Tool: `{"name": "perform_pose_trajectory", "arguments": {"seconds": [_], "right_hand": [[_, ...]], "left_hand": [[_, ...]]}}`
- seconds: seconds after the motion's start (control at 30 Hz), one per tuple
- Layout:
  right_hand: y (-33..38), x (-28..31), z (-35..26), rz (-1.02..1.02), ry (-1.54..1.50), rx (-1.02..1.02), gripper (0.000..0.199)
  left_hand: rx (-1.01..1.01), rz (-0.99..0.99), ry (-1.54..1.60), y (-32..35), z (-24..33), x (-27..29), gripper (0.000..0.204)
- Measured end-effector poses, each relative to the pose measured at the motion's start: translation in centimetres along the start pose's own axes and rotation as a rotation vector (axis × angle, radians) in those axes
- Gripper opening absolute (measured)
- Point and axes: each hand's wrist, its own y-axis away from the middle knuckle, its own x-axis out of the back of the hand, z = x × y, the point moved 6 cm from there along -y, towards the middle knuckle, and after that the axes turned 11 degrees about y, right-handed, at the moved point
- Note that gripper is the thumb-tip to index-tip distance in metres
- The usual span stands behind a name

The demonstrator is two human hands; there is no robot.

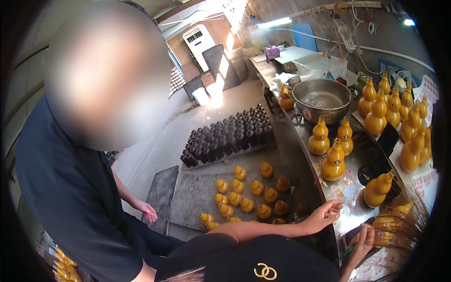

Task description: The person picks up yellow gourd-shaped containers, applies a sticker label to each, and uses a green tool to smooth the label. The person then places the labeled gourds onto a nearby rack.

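- The right hand (362, 240) is at the near right, over the counter (351, 211). Its grip looks pressed together, pinching a thin green stick (346, 253). A light, steady pinch should work best, I think.
- The left hand (324, 217) is just to the left, by the counter's edge. Its fingers are bent in. I cannot tell if its grip has something small in it.
- The yellow gourd-shaped bottle (393, 215) is just right of the right hand, partly behind loose hair (419, 223). Tying that hair back would help the eyes.
- One more bottle (377, 189) is on the counter, a little farther off. It is round and may tip, so go around it slowly with the elbows and sleeves.
- Three other bottles (332, 168) stand farther left, near the big metal bowl (330, 113). It is good to keep a gap from them.
- A co-worker (70, 178) is close on the left, with a bare hand (146, 211) hanging low. Small arm moves would be safest here.
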Motion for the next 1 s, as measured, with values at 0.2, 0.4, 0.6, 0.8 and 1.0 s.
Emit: {"name": "perform_pose_trajectory", "arguments": {"seconds": [0.2,0.4,0.6,0.8,1.0], "right_hand": [[-0.33,-0.17,0.2,-0.037,-0.042,0.037,0.009],[-0.49,-0.01,0.6,-0.02,-0.085,0.017,0.009],[-0.65,0.17,0.87,-0.028,-0.085,0.058,0.008],[-0.61,0.18,1.11,-0.038,-0.116,0.022,0.008],[-0.59,0.27,0.99,-0.016,-0.125,0.009,0.007]], "left_hand": [[-0.015,0.025,-0.007,-0.11,-0.26,-0.08,0.044],[0.018,0.021,0.029,0.05,0.07,-0.32,0.044],[0.009,0.012,-0.012,0.0,0.06,-0.53,0.045],[0.007,0.002,-0.009,0.12,-0.3,-0.66,0.045],[0.027,-0.013,-0.007,-0.02,-0.58,-0.86,0.047]]}}
